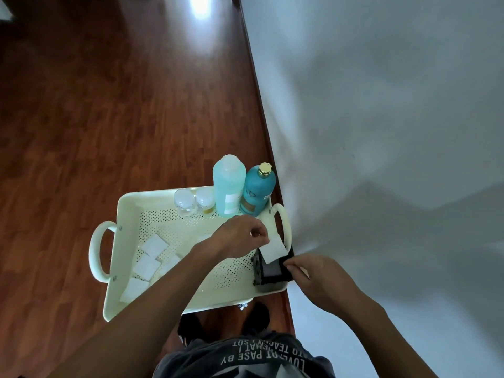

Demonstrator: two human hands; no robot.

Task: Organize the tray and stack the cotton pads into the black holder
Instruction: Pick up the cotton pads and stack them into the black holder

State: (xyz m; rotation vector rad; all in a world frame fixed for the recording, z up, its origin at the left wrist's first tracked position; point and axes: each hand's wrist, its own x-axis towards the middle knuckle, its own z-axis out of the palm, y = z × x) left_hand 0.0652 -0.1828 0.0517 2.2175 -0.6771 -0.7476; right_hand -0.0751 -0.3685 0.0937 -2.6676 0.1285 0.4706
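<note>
Floor: reddish-brown wood-plank laminate (109, 110), glossy, 1 bright light reflection (200, 6) at top. Right: plain pale grey-white wall (381, 105), dark skirting strip (256, 85) along its base.

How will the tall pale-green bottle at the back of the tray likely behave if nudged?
The pale-green bottle is tall and narrow, so it probably tips rather than slides. It looks nearly full, so likely heavy for its size. It stands close beside the teal bottle, which it might knock over.

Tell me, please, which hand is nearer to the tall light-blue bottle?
The left hand. It pinches a cotton pad just in front of the bottle. The right hand is farther off, at the black holder in the tray's near right corner.
</note>
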